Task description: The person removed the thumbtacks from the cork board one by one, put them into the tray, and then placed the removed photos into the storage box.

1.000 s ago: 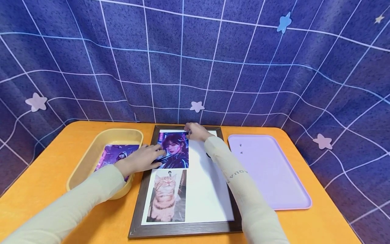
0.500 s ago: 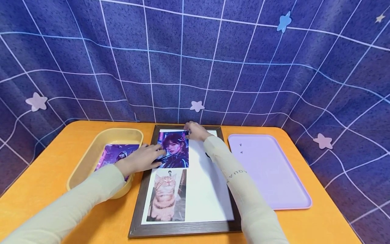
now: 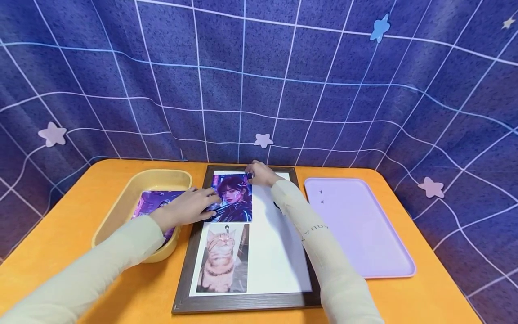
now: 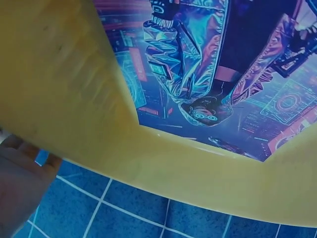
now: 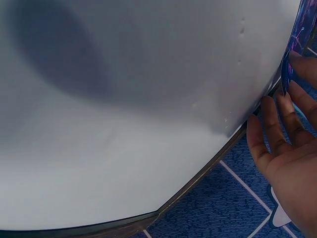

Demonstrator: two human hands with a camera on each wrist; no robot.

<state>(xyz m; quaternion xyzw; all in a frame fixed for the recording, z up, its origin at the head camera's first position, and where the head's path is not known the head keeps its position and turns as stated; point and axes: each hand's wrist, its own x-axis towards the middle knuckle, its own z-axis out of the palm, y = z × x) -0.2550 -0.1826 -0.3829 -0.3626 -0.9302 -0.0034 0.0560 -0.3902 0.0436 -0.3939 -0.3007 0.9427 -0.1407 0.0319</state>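
A portrait print (image 3: 232,198) in purple and blue tones lies on the upper left of a white board (image 3: 279,252) with a dark frame (image 3: 243,303). At its top right corner my right hand (image 3: 262,174) pinches the edge; the right wrist view shows thumb and fingers on the print's corner (image 5: 286,69). My left hand (image 3: 188,207) rests its fingers on the print's left edge, while the left wrist view catches only part of that hand (image 4: 22,181). Directly below the portrait is a cat photo (image 3: 221,261) with a dark pin (image 3: 227,228) near its top.
Left of the frame stands a yellow basin (image 3: 117,216) holding another purple print (image 3: 147,200), partly hidden by my left arm. To the right lies a lilac tray (image 3: 364,229) with small dark pins (image 3: 321,192). A blue curtain (image 3: 259,90) hangs behind the orange table (image 3: 429,288).
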